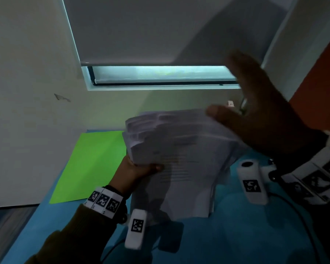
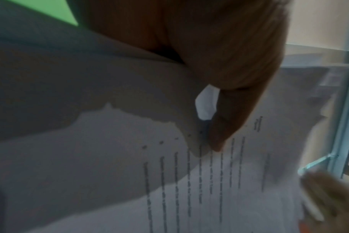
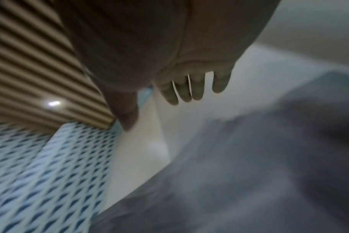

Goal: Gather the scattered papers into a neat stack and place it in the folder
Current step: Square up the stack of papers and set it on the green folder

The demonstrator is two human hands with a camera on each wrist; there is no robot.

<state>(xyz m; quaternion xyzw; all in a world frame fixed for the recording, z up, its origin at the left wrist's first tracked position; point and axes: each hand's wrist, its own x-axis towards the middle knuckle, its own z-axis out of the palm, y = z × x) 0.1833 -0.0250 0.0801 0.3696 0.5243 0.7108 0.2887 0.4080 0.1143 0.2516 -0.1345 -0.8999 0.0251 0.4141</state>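
The stack of papers (image 1: 179,159) is held up off the blue desk (image 1: 246,235), tilted, its near bottom edge low over the desk and its top edges fanned unevenly so that several sheet corners show stepped one behind another at the upper left. The front sheet carries lines of printed text, too blurred to read.

The left hand (image 1: 139,168) grips the stack at its left edge — thumb (image 2: 225,126) pressed on the printed face of the front sheet, the other fingers curled behind the papers and hidden there. In the left wrist view the thumb tip lies right on the text lines.

The right hand (image 1: 255,111) is at the stack's upper right corner, blurred, its fingers (image 3: 189,89) straight and lightly spread, holding nothing; the thumb lies at the top edge of the papers, though whether it touches them cannot be told.

The green folder (image 1: 91,164) lies flat on the desk to the left of the stack, against the white wall (image 1: 27,73), partly hidden behind the papers' left edge.

Both wrists wear bands with black-and-white square markers — and a white camera block with a marker hangs below each. Behind the desk is a window (image 1: 160,75) with a grey roller blind (image 1: 151,29) drawn almost fully down.
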